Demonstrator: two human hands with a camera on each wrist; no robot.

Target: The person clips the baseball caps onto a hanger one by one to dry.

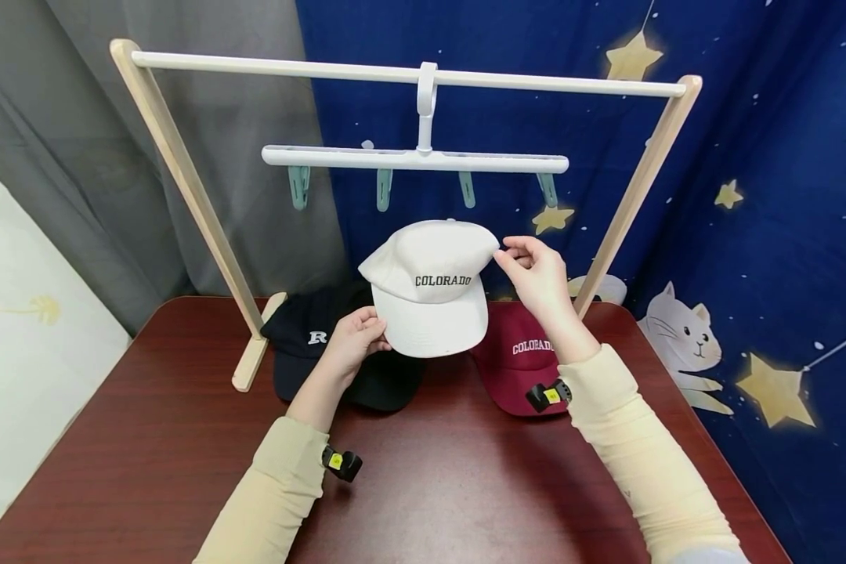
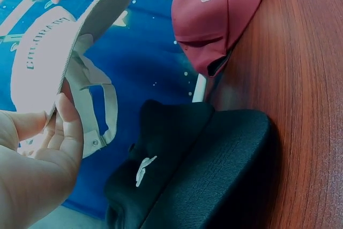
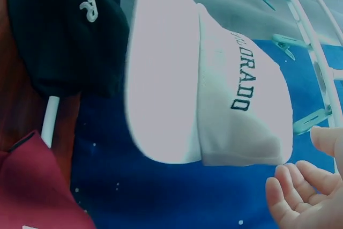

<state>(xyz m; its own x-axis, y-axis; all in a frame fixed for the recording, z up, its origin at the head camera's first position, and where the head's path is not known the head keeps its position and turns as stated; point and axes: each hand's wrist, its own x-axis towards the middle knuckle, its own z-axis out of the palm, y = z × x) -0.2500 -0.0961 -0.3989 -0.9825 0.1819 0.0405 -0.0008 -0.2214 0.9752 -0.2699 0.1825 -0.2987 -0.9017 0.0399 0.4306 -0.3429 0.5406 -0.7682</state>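
A white baseball cap (image 1: 430,266) lettered COLORADO is held up in the air below the hanger, its brim toward me. My left hand (image 1: 356,341) pinches the edge of the brim between thumb and fingers, as the left wrist view shows with the thumb on one face and fingers on the other. My right hand (image 1: 536,274) is at the cap's upper right side, fingertips right beside the fabric. In the right wrist view its thumb and loosely bent fingers (image 3: 292,183) stand apart with nothing between them.
A white hanger (image 1: 416,160) with several teal clips (image 1: 384,190) hangs from the wooden rack's rail (image 1: 289,69). On the brown table (image 1: 423,486), a black cap (image 1: 303,352) with an R lies at left, behind the left hand. A red cap (image 1: 504,368) lies at right, partly behind the right wrist.
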